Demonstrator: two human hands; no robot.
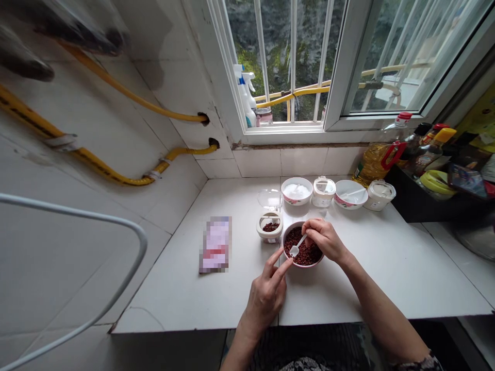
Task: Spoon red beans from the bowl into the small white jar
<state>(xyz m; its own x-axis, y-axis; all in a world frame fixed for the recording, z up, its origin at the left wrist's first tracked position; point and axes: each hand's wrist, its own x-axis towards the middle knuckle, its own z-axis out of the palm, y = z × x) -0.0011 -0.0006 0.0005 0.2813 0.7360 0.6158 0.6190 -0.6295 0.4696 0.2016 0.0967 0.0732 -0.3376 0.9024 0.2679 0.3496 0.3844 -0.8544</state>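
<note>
A bowl (304,264) of dark reddish-brown grains stands on the white counter. Over it, my right hand (322,238) pinches the handle of a small white spoon (294,251), whose scoop rests at the grains. At the bowl's near left rim, my left hand (269,290) has two fingers stretched out and apart, touching the rim, with its other fingers curled. Just left of the bowl sits an open jar (269,234) with some of the same grains inside and its clear lid (269,198) raised behind it.
Behind the bowl stand a bowl of white powder (297,191), a lidded jar (324,191), another white bowl (350,195) and a second lidded jar (379,195). An oil bottle (381,154) and several bottles fill the right back. A blurred pink packet (216,244) lies left.
</note>
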